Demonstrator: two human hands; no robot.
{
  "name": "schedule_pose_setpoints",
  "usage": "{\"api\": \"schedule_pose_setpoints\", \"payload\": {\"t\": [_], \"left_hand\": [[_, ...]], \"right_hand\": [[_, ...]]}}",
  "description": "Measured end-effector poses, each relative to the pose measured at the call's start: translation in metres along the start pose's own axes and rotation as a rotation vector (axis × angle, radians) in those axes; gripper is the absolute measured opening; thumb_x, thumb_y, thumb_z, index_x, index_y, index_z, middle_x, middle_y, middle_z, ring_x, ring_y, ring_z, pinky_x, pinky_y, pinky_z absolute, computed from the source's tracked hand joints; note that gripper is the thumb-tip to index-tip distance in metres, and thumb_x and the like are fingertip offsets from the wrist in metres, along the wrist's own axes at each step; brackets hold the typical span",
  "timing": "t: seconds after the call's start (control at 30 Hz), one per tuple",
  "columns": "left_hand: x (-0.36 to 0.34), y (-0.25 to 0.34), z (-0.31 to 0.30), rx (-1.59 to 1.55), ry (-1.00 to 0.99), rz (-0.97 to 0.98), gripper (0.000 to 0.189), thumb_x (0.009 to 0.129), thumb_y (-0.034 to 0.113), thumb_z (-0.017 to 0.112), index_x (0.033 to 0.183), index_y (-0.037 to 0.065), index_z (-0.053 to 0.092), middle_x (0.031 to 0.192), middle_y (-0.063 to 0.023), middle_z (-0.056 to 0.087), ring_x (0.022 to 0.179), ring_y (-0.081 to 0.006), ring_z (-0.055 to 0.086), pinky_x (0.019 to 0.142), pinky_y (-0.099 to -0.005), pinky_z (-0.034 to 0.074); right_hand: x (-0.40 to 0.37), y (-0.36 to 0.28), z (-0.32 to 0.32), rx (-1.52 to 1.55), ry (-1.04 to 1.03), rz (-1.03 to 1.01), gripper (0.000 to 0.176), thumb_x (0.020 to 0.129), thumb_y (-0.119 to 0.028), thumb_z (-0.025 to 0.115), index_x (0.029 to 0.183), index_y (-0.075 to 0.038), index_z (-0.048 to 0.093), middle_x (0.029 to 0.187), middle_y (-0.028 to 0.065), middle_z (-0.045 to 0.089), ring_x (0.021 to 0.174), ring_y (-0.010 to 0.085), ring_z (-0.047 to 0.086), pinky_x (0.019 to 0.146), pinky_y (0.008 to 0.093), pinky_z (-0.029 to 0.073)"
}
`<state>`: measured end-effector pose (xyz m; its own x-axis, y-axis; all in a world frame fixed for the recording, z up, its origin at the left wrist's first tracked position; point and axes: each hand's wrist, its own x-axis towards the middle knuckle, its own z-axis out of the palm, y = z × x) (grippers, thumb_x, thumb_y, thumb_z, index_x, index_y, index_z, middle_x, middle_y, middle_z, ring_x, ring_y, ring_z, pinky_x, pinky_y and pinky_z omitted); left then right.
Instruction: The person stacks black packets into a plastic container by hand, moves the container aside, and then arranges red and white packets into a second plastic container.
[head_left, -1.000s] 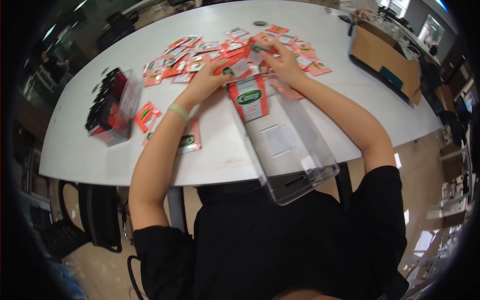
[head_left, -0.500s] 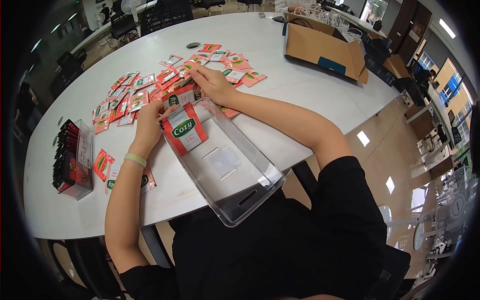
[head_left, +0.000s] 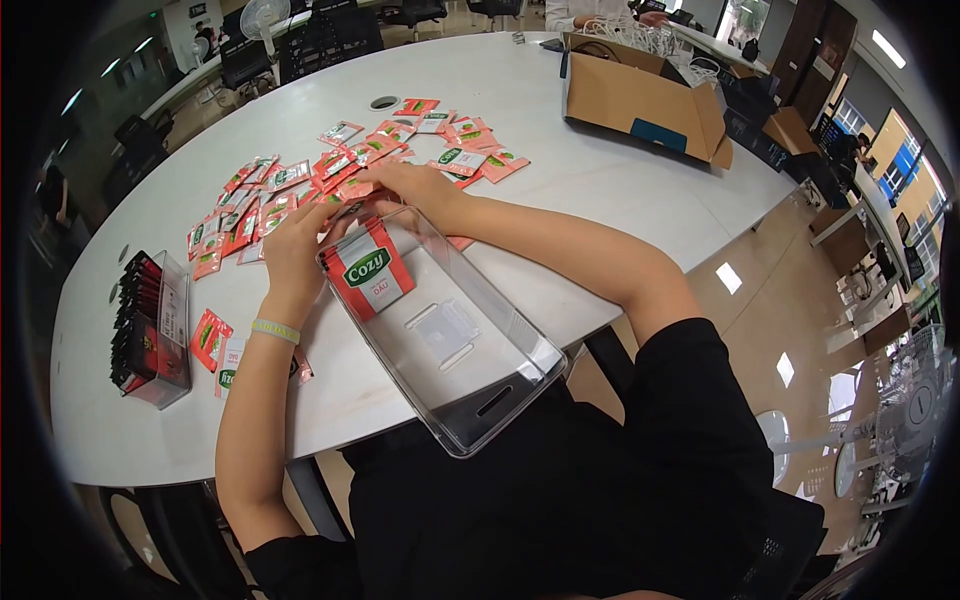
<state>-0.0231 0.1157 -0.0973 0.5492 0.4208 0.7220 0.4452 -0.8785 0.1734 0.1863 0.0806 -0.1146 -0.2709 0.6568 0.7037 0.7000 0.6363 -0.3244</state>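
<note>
My left hand (head_left: pixel 295 240) and my right hand (head_left: pixel 415 190) are close together just beyond the far end of a clear plastic box (head_left: pixel 490 410). Between them they grip a red Cozy tea sachet (head_left: pixel 352 208), now tilted and mostly hidden by my fingers. Inside the box, a red and white Cozy sachet (head_left: pixel 368 278) leans at the far end, its label facing me. The box lies tilted over the table's near edge, close to my body. A loose heap of similar sachets (head_left: pixel 240 215) spreads over the table past my hands.
A second clear box (head_left: pixel 172 345) packed with dark sachets stands at the left. Near my left forearm lie a few loose sachets (head_left: pixel 210 340). An open cardboard box (head_left: pixel 640 100) sits at the far right of the white table (head_left: pixel 560 215). Another person (head_left: pixel 590 14) is beyond it.
The sachet between my hands has tipped from facing me to nearly flat, its label now mostly hidden. My right hand has lowered slightly towards me.
</note>
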Motion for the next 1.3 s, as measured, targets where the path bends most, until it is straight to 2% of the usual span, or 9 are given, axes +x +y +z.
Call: {"api": "schedule_pose_setpoints", "payload": {"t": [0.37, 0.5, 0.57, 0.8, 0.9, 0.97, 1.0, 1.07, 1.3], "left_hand": [[0.002, 0.007, 0.001, -0.023, 0.096, 0.042, 0.02, 0.076, 0.009, 0.067, 0.095, 0.012, 0.063, 0.105, -0.0057, 0.062, 0.09, -0.019, 0.061, 0.076, -0.0301, 0.049], [0.002, 0.002, 0.01, -0.252, 0.038, -0.037, 0.02, 0.079, 0.01, 0.066, 0.098, 0.01, 0.059, 0.106, -0.0074, 0.062, 0.087, -0.0202, 0.064, 0.063, -0.0334, 0.051], [0.002, 0.005, 0.007, -0.257, -0.095, -0.198, 0.021, 0.084, 0.013, 0.062, 0.104, 0.008, 0.058, 0.112, -0.0079, 0.061, 0.089, -0.0196, 0.065, 0.077, -0.0311, 0.05], [0.002, -0.012, 0.016, -0.446, -0.118, -0.334, 0.024, 0.087, 0.017, 0.061, 0.107, 0.006, 0.057, 0.097, -0.0087, 0.064, 0.088, -0.0155, 0.063, 0.077, -0.0272, 0.049], [0.003, -0.026, 0.021, -0.741, -0.085, -0.393, 0.027, 0.089, 0.018, 0.057, 0.11, 0.002, 0.055, 0.094, -0.0068, 0.064, 0.086, -0.0127, 0.062, 0.07, -0.0263, 0.049], [0.003, -0.027, 0.017, -0.849, -0.125, -0.474, 0.026, 0.091, 0.019, 0.054, 0.11, 0.0, 0.055, 0.093, -0.0035, 0.063, 0.085, -0.0092, 0.059, 0.072, -0.0245, 0.049], [0.002, -0.028, 0.017, -0.839, -0.122, -0.485, 0.026, 0.091, 0.019, 0.054, 0.11, 0.0, 0.055, 0.093, -0.0035, 0.063, 0.085, -0.0092, 0.059, 0.072, -0.0245, 0.049], [0.001, -0.028, 0.019, -0.959, -0.102, -0.515, 0.026, 0.091, 0.018, 0.054, 0.11, 0.001, 0.055, 0.094, -0.0053, 0.063, 0.085, -0.0098, 0.06, 0.073, -0.0239, 0.05], [-0.002, -0.027, 0.023, -0.973, -0.158, -0.501, 0.028, 0.089, 0.017, 0.057, 0.11, 0.0, 0.052, 0.094, -0.005, 0.062, 0.084, -0.0109, 0.06, 0.074, -0.0245, 0.05]], "right_hand": [[-0.001, 0.003, 0.002, 0.096, -0.122, 0.0, 0.037, 0.08, -0.009, 0.061, 0.116, -0.011, 0.052, 0.103, 0.0099, 0.062, 0.09, 0.0246, 0.063, 0.076, 0.0336, 0.05], [0.0, 0.0, 0.0, 0.105, -0.123, 0.069, 0.045, 0.08, -0.009, 0.06, 0.123, -0.012, 0.047, 0.103, 0.0118, 0.063, 0.09, 0.0238, 0.063, 0.075, 0.0337, 0.05], [0.001, -0.01, -0.01, 0.175, -0.228, 0.267, 0.05, 0.081, -0.01, 0.059, 0.128, -0.013, 0.043, 0.102, 0.0139, 0.062, 0.09, 0.0263, 0.063, 0.075, 0.0342, 0.05], [0.002, -0.001, -0.003, 0.303, -0.186, 0.34, 0.048, 0.085, -0.011, 0.056, 0.13, -0.013, 0.04, 0.105, 0.0159, 0.061, 0.093, 0.0298, 0.062, 0.078, 0.0361, 0.049], [0.002, 0.012, 0.006, 0.287, -0.005, 0.106, 0.055, 0.086, -0.011, 0.058, 0.135, -0.017, 0.034, 0.081, 0.0081, 0.059, 0.066, 0.0145, 0.057, 0.063, 0.03, 0.048], [0.002, 0.003, -0.003, 0.276, -0.106, 0.293, 0.057, 0.085, -0.02, 0.059, 0.135, -0.011, 0.033, 0.108, 0.0241, 0.058, 0.1, 0.0349, 0.058, 0.084, 0.0395, 0.046], [0.001, 0.005, -0.003, 0.29, -0.112, 0.289, 0.057, 0.085, -0.02, 0.059, 0.135, -0.011, 0.033, 0.108, 0.0241, 0.058, 0.1, 0.0349, 0.058, 0.084, 0.0395, 0.046], [0.0, 0.012, 0.003, 0.146, -0.096, 0.26, 0.064, 0.085, -0.019, 0.06, 0.14, -0.018, 0.027, 0.08, 0.0077, 0.061, 0.07, 0.0159, 0.057, 0.067, 0.0305, 0.045], [-0.003, 0.007, 0.003, 0.264, -0.143, 0.326, 0.069, 0.082, -0.021, 0.064, 0.14, -0.019, 0.026, 0.079, 0.0075, 0.064, 0.07, 0.0187, 0.058, 0.07, 0.0303, 0.045]]}}
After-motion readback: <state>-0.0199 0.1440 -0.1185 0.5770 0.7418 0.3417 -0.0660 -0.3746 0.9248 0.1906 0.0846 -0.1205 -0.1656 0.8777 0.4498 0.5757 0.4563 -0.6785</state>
